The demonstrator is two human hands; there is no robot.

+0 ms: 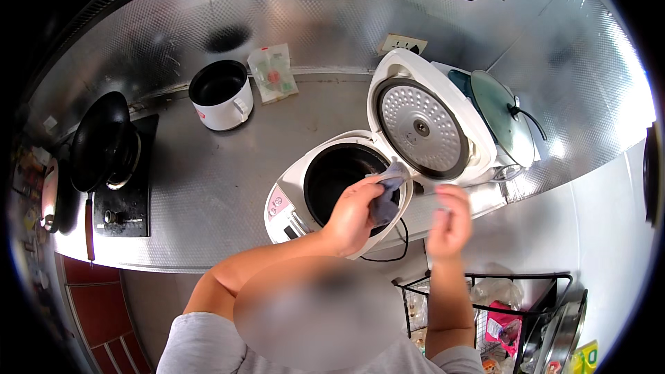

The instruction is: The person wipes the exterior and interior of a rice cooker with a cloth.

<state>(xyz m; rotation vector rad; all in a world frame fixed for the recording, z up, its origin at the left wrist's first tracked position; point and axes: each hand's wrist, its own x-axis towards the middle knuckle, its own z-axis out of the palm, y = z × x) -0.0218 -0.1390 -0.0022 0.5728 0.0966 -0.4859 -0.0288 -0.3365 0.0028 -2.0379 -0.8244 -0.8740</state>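
Note:
A grey cloth (388, 202) is bunched in my left hand (353, 215), above the right side of a rice cooker's dark inner pot (327, 179). The white rice cooker (288, 187) stands on the metal counter with its lid (421, 119) raised, showing the dimpled metal inner plate. My right hand (451, 223) is raised to the right of the cooker, just below the lid. It is blurred, its fingers loosely bent and apart, with nothing seen in it. The cloth and left hand hide part of the pot's right rim.
A white pot (221, 106) and a plastic packet (274, 74) stand at the back of the metal counter (218, 176). At left, a black wok (101, 140) sits on a cooktop (124, 208). A glass lid (501, 114) leans behind the cooker; a wire rack (499, 275) stands at lower right.

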